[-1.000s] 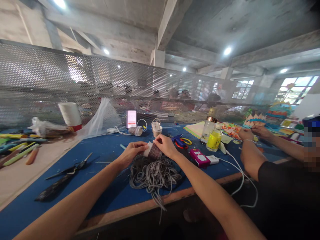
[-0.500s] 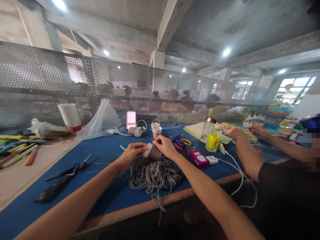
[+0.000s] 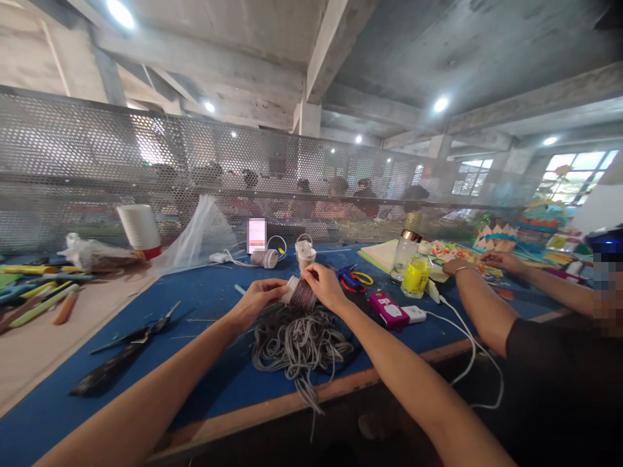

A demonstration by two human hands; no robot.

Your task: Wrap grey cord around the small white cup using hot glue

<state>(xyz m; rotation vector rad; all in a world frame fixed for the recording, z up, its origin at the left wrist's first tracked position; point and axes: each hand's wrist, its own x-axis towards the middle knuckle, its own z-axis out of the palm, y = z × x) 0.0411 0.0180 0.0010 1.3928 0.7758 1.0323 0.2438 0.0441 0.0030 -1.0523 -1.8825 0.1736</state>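
Note:
A small white paper cup [image 3: 293, 290], partly wrapped in brownish-grey cord, lies tilted between my hands above the blue table. My left hand [image 3: 263, 298] is closed on the cup's white end. On the cup's other side, my right hand [image 3: 320, 284] pinches at the cord wrapping [image 3: 304, 296]; the exact spot under its fingertips is hidden. Just below sits a loose heap of grey cord [image 3: 304, 344], with strands hanging over the table's front edge. Behind the hands stand a small cup with a handle [image 3: 305, 251] and a wrapped cup on its side [image 3: 264, 259].
Black scissors [image 3: 141, 334] lie left on the blue table [image 3: 195, 370]. Blue-handled cutters [image 3: 346, 274], a magenta power bank [image 3: 388, 310], a yellow-labelled bottle [image 3: 416, 277] and a glass jar [image 3: 405, 254] are to the right. A co-worker's arms [image 3: 479, 298] reach in at far right.
The view has shifted slightly. The cup between my hands has turned a little, and my right fingers have moved slightly along its wrapping.

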